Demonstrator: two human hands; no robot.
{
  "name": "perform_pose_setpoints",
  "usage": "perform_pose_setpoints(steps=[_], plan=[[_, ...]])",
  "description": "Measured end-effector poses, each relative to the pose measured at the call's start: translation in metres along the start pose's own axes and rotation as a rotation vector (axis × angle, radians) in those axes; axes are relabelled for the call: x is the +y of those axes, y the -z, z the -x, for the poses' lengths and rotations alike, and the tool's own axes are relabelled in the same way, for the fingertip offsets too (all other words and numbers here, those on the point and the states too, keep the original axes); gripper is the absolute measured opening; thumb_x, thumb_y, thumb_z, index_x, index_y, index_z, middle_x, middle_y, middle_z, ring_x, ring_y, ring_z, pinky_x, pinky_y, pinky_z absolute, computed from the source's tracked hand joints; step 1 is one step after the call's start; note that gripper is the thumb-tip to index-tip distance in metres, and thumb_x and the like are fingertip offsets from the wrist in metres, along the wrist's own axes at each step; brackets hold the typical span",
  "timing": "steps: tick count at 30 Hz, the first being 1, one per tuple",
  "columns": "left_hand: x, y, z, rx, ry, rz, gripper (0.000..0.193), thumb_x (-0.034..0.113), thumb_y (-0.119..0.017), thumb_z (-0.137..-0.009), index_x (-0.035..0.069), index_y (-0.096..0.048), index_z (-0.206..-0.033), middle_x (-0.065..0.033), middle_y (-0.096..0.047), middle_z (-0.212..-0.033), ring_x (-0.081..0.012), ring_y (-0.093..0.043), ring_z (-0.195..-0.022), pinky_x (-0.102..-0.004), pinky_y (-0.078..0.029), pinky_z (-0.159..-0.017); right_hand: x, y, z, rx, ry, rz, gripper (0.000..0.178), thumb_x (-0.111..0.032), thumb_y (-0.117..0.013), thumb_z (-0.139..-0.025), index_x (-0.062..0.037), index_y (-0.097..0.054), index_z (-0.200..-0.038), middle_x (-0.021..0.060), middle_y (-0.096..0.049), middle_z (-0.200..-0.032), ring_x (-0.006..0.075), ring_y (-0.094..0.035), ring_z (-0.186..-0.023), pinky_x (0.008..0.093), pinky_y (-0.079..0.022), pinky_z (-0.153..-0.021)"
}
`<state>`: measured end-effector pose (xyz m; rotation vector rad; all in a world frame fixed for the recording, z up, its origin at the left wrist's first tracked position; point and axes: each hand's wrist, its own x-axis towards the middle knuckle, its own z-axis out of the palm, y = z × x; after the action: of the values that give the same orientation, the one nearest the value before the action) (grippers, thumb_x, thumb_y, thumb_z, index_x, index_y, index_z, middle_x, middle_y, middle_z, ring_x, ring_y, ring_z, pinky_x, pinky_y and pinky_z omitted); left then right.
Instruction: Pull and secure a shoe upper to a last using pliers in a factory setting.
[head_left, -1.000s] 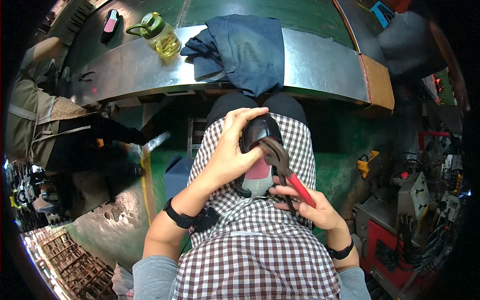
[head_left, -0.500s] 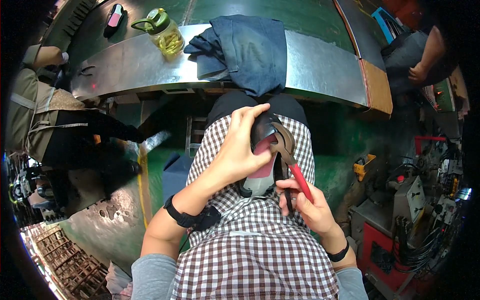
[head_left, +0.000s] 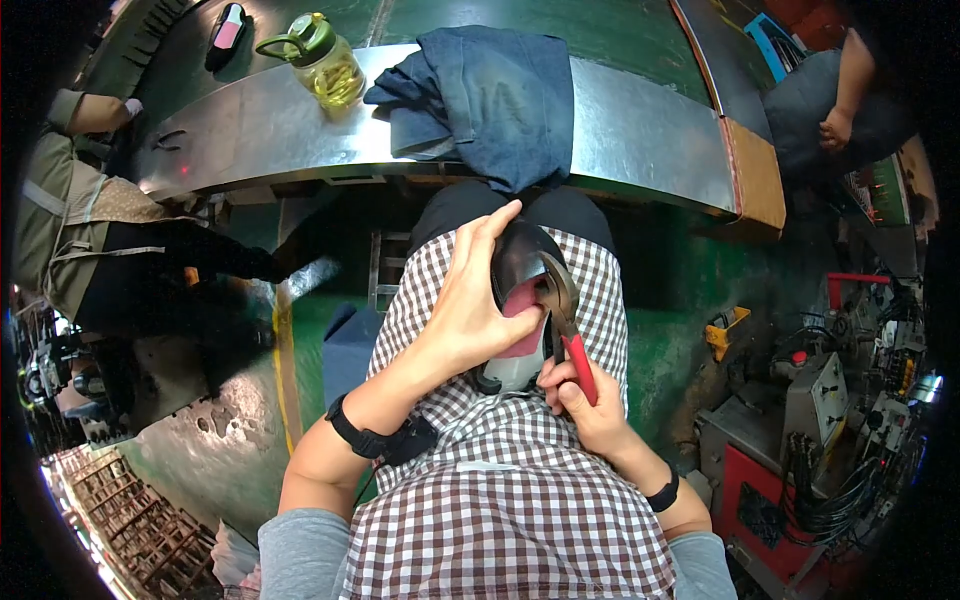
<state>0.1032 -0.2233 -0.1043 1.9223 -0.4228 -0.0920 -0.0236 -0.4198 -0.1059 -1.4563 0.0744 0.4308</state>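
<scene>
A black shoe upper [head_left: 518,252] on a last rests sole-up on my lap, with a pink insole [head_left: 526,343] and a pale grey heel part. My left hand [head_left: 465,305] is wrapped round its left side, thumb pressed on the pink insole and fingers along the toe end. A pair of lasting pincers [head_left: 564,300] with red-covered handles is held by my right hand [head_left: 592,410], fingers closed round the handles. The pincers' curved dark jaws meet the upper's right edge near the toe. What lies between the jaw tips is too small to make out.
Ahead runs a metal-topped bench [head_left: 640,130] bearing a dark blue cloth [head_left: 505,105], a green-lidded bottle [head_left: 330,70] and another black-and-pink shoe piece [head_left: 226,37]. One person [head_left: 60,220] is at the left, another [head_left: 840,110] at the right. Machinery [head_left: 800,420] stands on my right.
My right hand has moved up and left, and the pincers' handles have come closer together. The shoe and my left hand have shifted slightly left.
</scene>
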Motion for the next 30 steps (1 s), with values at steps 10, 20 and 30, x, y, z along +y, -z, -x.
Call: perform_pose_setpoints(steps=[10, 20, 30], plan=[[-0.003, 0.03, 0.054, -0.132, -0.151, 0.521, 0.124, 0.001, -0.09, -0.062, 0.015, -0.014, -0.159, -0.0212, -0.034, -0.155, -0.032, -0.039, -0.142, -0.0453, -0.034, -0.116, -0.027, 0.094, 0.046, -0.197, -0.011, -0.111, 0.039, -0.027, -0.066, -0.094, 0.0062, -0.069, -0.113, 0.022, -0.065, -0.118, 0.0271, -0.067, -0.101, 0.0394, -0.053, -0.088], [-0.018, 0.049, 0.088, -0.128, -0.151, 0.685, 0.109, 0.007, -0.093, -0.064, 0.02, -0.033, -0.154, -0.0267, -0.038, -0.153, -0.0398, -0.04, -0.142, -0.049, -0.035, -0.115, 0.0, 0.016, -0.052, -0.154, 0.11, -0.097, 0.071, -0.033, -0.081, -0.083, -0.0014, -0.053, -0.141, 0.0135, -0.058, -0.136, 0.022, -0.055, -0.124, 0.0369, -0.04, -0.11], [-0.044, 0.041, 0.103, 0.308, 0.381, 0.986, 0.077, 0.012, -0.072, -0.087, 0.012, -0.035, -0.154, -0.0114, -0.056, -0.141, -0.0235, -0.058, -0.125, -0.0398, -0.049, -0.106, 0.0, -0.027, -0.079, 0.034, 0.352, 0.257, 0.073, -0.047, -0.087, -0.07, -0.0082, -0.067, -0.129, 0.0033, -0.042, -0.104, 0.0181, -0.049, -0.099, 0.0323, -0.043, -0.092]])
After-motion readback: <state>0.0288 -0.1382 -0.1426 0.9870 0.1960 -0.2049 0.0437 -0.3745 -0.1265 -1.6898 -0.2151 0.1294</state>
